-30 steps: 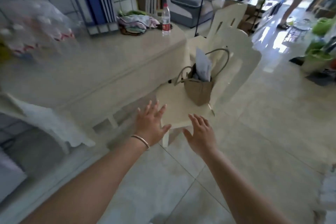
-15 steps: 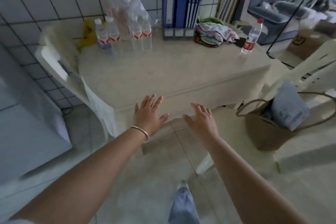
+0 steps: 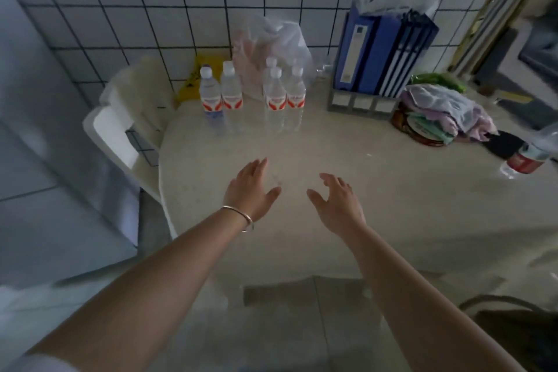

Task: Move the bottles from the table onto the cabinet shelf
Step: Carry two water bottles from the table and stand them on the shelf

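Several clear water bottles (image 3: 232,100) with white caps and red-and-white labels stand upright in a cluster at the far left of the beige table (image 3: 377,205), near the tiled wall. One more bottle with a red label (image 3: 527,157) stands at the table's right edge. My left hand (image 3: 250,190), a bracelet on its wrist, and my right hand (image 3: 336,204) hover over the middle of the table with fingers spread, both holding nothing. The bottle cluster lies well beyond my fingertips. No cabinet shelf is in view.
A clear plastic bag (image 3: 271,45) sits behind the bottles. Blue binders in a grey rack (image 3: 383,54) stand at the back right, with folded cloths (image 3: 447,112) beside them. A white chair (image 3: 120,136) stands left of the table. A brown bag (image 3: 510,332) shows at the lower right.
The view has swung left from the chair and bag to face the table. Both hands have moved forward over the tabletop, nearer the bottles, still holding nothing.
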